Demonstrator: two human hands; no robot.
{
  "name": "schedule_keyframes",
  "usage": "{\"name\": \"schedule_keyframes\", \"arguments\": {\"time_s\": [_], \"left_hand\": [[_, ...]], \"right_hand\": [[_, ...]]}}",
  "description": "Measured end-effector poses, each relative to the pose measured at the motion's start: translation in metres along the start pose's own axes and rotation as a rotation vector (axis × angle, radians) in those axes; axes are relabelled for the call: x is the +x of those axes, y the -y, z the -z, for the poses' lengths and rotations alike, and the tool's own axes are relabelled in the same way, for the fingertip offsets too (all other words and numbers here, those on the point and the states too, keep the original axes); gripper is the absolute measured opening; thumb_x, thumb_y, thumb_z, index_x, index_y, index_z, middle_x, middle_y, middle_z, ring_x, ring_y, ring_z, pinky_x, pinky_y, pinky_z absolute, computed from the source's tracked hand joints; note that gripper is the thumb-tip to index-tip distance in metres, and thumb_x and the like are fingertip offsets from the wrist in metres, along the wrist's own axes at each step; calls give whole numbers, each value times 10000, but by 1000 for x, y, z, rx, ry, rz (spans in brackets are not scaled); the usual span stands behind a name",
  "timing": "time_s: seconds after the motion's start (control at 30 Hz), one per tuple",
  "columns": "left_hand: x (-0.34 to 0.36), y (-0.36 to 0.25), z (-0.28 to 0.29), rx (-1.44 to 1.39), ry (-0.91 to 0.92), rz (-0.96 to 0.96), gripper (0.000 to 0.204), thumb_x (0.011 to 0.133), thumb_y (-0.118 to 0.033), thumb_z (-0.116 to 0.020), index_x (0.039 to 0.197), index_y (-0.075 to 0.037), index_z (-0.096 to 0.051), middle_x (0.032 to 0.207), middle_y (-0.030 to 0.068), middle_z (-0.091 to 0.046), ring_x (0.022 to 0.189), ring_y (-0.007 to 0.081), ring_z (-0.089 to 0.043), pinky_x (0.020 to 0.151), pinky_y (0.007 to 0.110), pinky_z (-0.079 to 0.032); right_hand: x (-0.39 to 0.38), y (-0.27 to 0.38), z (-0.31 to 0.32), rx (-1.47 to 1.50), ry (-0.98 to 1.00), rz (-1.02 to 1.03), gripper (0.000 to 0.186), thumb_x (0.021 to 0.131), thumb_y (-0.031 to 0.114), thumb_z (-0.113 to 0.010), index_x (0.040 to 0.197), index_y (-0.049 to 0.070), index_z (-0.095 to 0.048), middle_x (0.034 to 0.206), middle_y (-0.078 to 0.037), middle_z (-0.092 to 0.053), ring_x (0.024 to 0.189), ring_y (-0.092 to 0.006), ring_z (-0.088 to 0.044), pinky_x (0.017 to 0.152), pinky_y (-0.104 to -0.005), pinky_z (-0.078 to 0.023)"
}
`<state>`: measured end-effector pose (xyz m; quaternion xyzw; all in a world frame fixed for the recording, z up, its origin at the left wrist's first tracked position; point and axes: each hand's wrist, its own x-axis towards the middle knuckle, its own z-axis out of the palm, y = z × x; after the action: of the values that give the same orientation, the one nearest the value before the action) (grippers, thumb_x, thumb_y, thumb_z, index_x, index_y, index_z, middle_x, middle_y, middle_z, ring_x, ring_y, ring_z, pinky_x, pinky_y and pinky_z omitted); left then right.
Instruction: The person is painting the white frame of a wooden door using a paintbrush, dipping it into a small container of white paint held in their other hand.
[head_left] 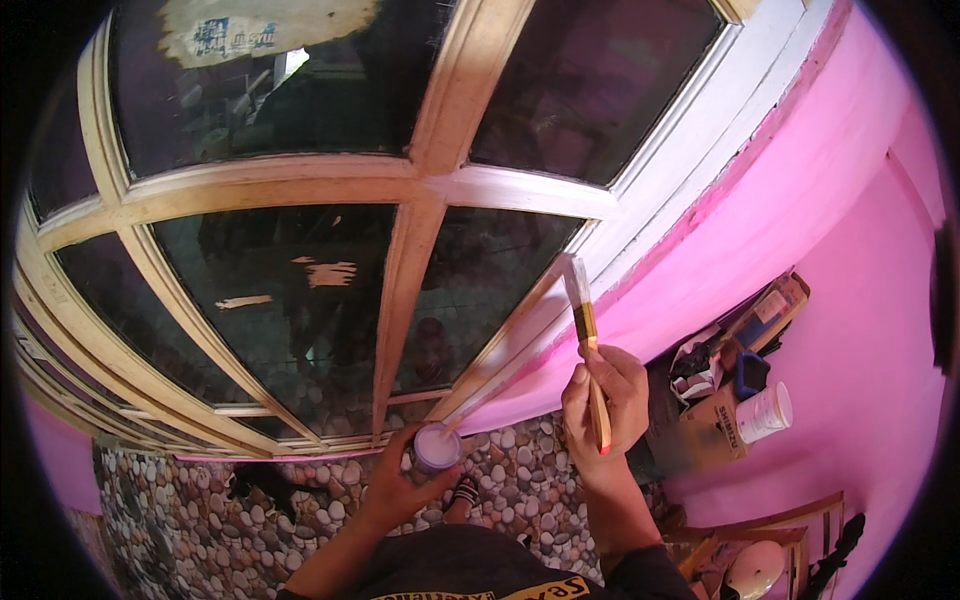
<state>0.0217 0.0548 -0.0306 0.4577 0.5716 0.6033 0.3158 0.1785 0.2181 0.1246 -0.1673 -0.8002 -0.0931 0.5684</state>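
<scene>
My right hand is closed round the wooden handle of a paintbrush. The brush's bristles touch the right-hand upright of a window frame. White paint covers the frame's right edge and part of a crossbar, while the other bars look yellowish and bare. Lower down, my left hand grips a small cup of white paint, with a thin stick standing in it. Dark glass panes fill the frame; some carry pale smears, and a torn paper patch clings to the upper one.
A pink wall runs along the right of the frame. Against it stand cardboard boxes, a white bucket on its side and a blue container. Pebble-patterned flooring lies below, with a dark shape, perhaps a cat, on it.
</scene>
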Motion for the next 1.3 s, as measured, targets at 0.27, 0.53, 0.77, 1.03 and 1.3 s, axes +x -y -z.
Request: {"name": "schedule_keyframes", "arguments": {"time_s": [0.27, 0.53, 0.77, 1.03, 1.3], "left_hand": [[1, 1, 0, -12, 5, -13, 838, 746, -229, -926, 1392, 21, -454, 1272, 182, -610, 1187, 264, -622, 1030, 391, -491], [0, 1, -1, -3, -58, -35, 768, 754, -264, -917, 1359, -14, -515, 1218, 145, -661, 1144, 239, -648, 998, 370, -494], [-1, -4, -2, -35, -35, -23, 745, 762, -246, -911, 1357, -20, -522, 1239, 142, -650, 1156, 232, -641, 1008, 364, -489], [0, 5, -2, -14, 7, -34, 825, 741, -202, -928, 1389, 16, -466, 1276, 171, -617, 1178, 254, -630, 1029, 382, -493], [-1, 4, -1, -16, -6, -29, 808, 746, -197, -924, 1382, 16, -473, 1258, 162, -627, 1165, 244, -632, 1017, 375, -496]], "right_hand": [[-17, -1, -7, -18, 130, -30, 310, 800, -74, -754, 1077, -3, -635, 948, -180, -669, 790, -309, -697, 664, -349, -568], [-4, 2, 2, -31, 53, 15, 320, 804, -76, -755, 1089, -9, -627, 953, -185, -669, 797, -315, -698, 669, -357, -567], [-12, 3, 4, -25, 103, -42, 224, 843, -32, -751, 1034, -20, -634, 912, -194, -674, 764, -311, -700, 652, -352, -566], [27, -10, 6, -23, -130, 55, 232, 883, -36, -718, 1095, -38, -626, 943, -221, -678, 788, -300, -701, 680, -338, -561], [24, -7, -2, -13, -56, 50, 209, 865, -41, -729, 1051, -43, -632, 902, -210, -685, 747, -295, -699, 646, -329, -559]]}}
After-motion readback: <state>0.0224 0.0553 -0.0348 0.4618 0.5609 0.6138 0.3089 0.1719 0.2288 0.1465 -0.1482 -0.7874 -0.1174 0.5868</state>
